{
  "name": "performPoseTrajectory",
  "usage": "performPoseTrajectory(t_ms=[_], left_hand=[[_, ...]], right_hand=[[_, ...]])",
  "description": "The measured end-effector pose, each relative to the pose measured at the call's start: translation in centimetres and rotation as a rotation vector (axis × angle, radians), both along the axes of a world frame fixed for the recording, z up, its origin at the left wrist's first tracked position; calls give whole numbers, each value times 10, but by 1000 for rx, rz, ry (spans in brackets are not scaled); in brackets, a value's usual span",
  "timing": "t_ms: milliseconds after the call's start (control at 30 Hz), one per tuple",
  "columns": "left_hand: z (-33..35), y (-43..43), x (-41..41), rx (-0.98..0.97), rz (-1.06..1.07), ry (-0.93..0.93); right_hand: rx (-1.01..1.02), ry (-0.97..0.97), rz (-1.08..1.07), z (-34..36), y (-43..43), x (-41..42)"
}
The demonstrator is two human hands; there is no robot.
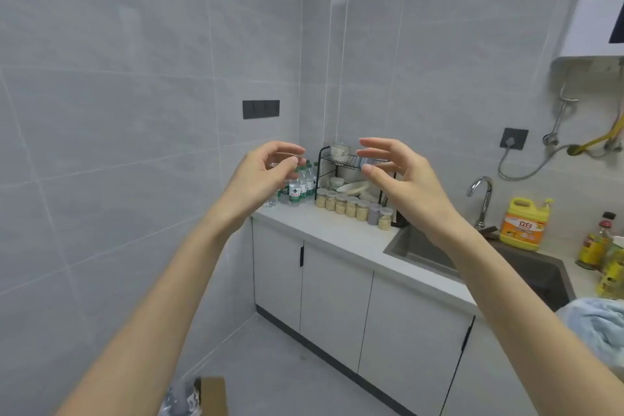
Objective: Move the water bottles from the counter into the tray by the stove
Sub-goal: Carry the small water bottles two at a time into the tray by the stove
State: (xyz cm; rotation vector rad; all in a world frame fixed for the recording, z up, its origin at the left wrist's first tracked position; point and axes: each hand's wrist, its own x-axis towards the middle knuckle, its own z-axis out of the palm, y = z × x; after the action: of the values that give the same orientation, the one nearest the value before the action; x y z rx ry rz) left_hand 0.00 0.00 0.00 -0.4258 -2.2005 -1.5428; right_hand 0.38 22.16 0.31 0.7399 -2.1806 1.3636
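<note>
Small kitchen, pale grey tiled walls, grey tiled floor (270, 348). White counter (337, 233) runs from the far corner toward the right, over white cabinets (337, 297) with dark handles.

Water bottles (299, 187): a cluster standing upright at the far left end of the counter, against the wall corner, green-and-white labels. Just right of them, a black dish rack (341, 165) with bowls and plates. In front of the rack, a row of clear jars (351, 206) with pale contents.

Grey sink (526, 267) is set into the counter, chrome tap (481, 199) behind it. Yellow detergent jug (523, 224) and sauce bottles (594, 243) sit at the right. Blue towel (597, 324) at the right edge. Dark switch plate (261, 109) on the left wall, socket (514, 138) on the back wall.

Left hand (266, 172) and right hand (395, 176) are both raised in mid-air, arms outstretched, well short of the counter. Fingers loosely curved, thumbs apart from fingers, nothing held in either
</note>
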Motion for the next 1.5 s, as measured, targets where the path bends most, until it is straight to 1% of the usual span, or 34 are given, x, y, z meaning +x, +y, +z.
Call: performPoseTrajectory(t_ms=[233, 433, 767, 1100, 1333, 1500], left_hand=[[-15, -9, -41, 18, 33, -38], [-29, -32, -115, -4, 97, -25], [-37, -82, -298, -44, 105, -76], [-63, -108, -451, -57, 87, -135], [-102, -120, -561, -59, 117, -209], [-136, -130, -644, -111, 167, -265]], right_hand=[[-14, -59, 35, -13, -16, -50], [-21, -63, 72, -28, -41, -127], [30, -109, 28, -39, -91, -312], [29, -169, 15, -66, -121, -458], [85, -221, -3, -104, -128, -576], [133, -254, 25, -127, -136, -667]])
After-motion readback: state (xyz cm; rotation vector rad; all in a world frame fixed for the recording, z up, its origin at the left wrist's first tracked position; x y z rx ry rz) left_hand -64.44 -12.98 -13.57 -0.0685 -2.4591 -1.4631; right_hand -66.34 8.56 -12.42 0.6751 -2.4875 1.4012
